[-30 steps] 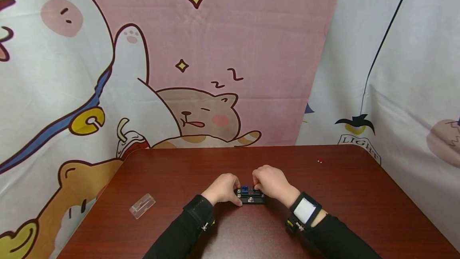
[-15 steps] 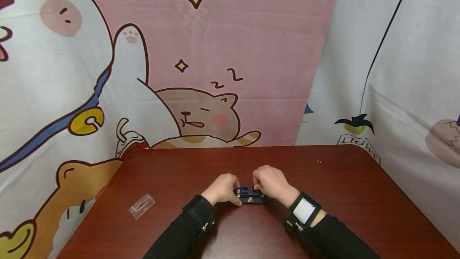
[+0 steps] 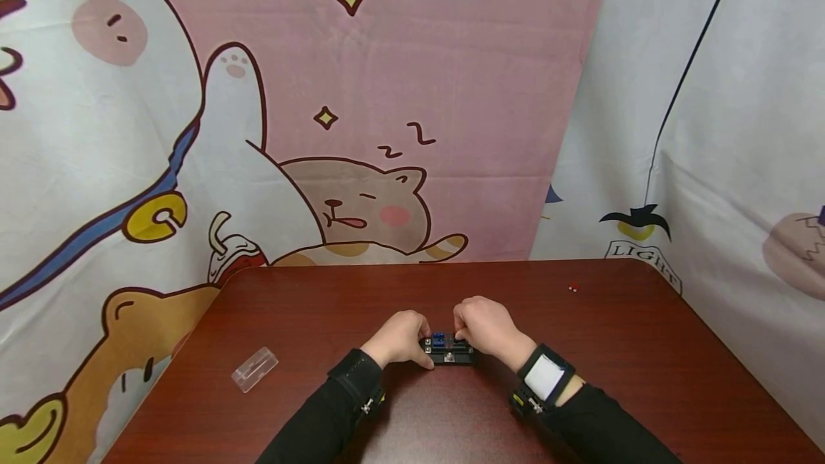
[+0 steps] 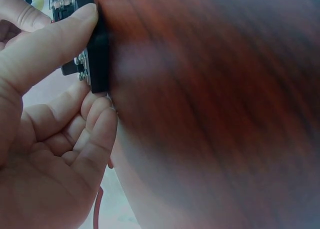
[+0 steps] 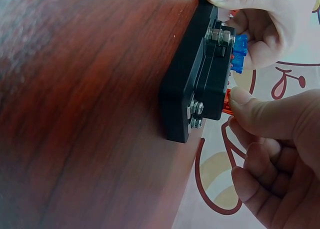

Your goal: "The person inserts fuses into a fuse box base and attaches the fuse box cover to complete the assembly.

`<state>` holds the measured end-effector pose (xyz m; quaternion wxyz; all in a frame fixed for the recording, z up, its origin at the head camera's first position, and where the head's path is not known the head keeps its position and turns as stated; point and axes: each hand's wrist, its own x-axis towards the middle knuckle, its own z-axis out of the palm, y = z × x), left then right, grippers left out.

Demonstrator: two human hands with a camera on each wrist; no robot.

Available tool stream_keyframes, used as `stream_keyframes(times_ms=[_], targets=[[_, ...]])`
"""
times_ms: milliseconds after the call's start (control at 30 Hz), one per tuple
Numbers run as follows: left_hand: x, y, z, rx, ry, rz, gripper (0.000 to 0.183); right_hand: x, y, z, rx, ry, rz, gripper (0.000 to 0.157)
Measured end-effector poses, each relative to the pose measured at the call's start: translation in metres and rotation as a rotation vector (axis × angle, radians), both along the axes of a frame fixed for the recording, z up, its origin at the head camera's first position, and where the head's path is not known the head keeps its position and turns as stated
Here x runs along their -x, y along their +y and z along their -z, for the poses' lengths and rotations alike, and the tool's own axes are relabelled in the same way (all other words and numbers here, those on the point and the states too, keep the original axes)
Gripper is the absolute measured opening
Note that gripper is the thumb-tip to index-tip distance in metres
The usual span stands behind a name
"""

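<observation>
A black fuse block point(image 3: 450, 359) with metal screw terminals sits on the table between both hands. My left hand point(image 3: 401, 339) grips its left end, the thumb along the front edge and the fingers behind, as the left wrist view also shows. Blue blade fuses point(image 5: 239, 53) stand in its top near that hand. With thumb and forefinger, my right hand point(image 3: 488, 324) pinches an orange-red blade fuse point(image 5: 227, 103) at the top of the block's other end. The fingertips cover most of this fuse; its lower part shows right at the block's top.
A clear plastic cover point(image 3: 254, 369) lies on the brown table point(image 3: 309, 306) to the left. Tiny red and white pieces point(image 3: 573, 288) lie near the back right edge. A cartoon-printed cloth point(image 3: 412, 92) hangs behind the table.
</observation>
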<state>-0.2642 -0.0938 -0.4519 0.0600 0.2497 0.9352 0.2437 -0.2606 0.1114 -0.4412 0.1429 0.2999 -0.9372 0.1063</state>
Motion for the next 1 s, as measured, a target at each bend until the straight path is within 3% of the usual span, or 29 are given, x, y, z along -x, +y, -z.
stream_keyframes(times_ms=[1000], targets=[[-0.0017, 0.0004, -0.0019, -0.005, -0.004, -0.007, 0.042, -0.0015, -0.0002, 0.0020, 0.005, -0.027, 0.005, 0.034]])
